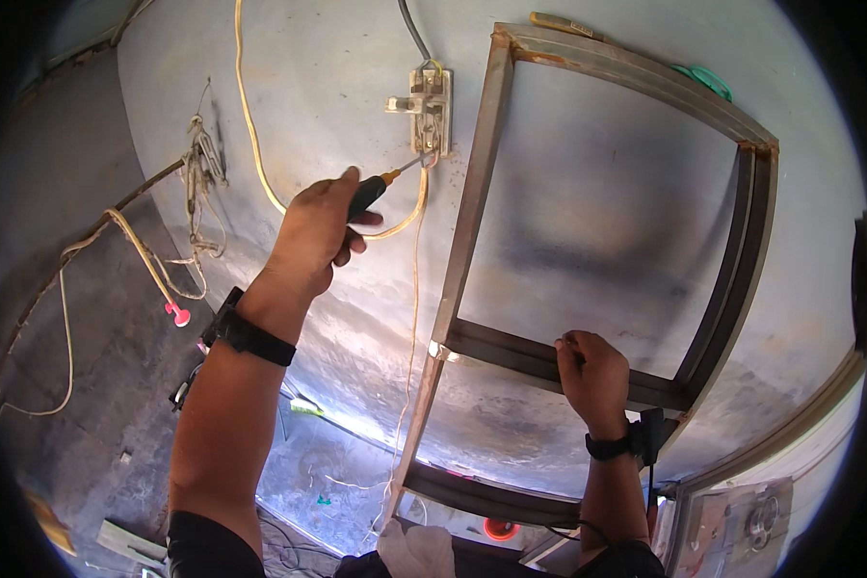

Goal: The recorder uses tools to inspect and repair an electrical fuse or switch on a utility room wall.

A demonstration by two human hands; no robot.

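My left hand (310,229) is wrapped round the handle of a screwdriver (368,196), dark with a yellow collar. The screwdriver's shaft slants up to the right, and its tip is at the lower end of an old fuse holder (432,108) fixed to the wall; whether it sits in a screw I cannot tell. A cream cable (421,197) loops up to this lower end, close by the tip, while a grey cable (413,31) enters from above. Over the crossbar of a brown metal frame (473,204), my right hand (593,374) is closed, fingers curled; what it may hold is hidden.
A wooden-handled tool (565,25) and a green-handled item (708,81) lie on the frame's top. Left, a rusty rod (149,181) carries hanging wires and a cable with a pink end (177,314). A red round object (500,529) is low in the middle.
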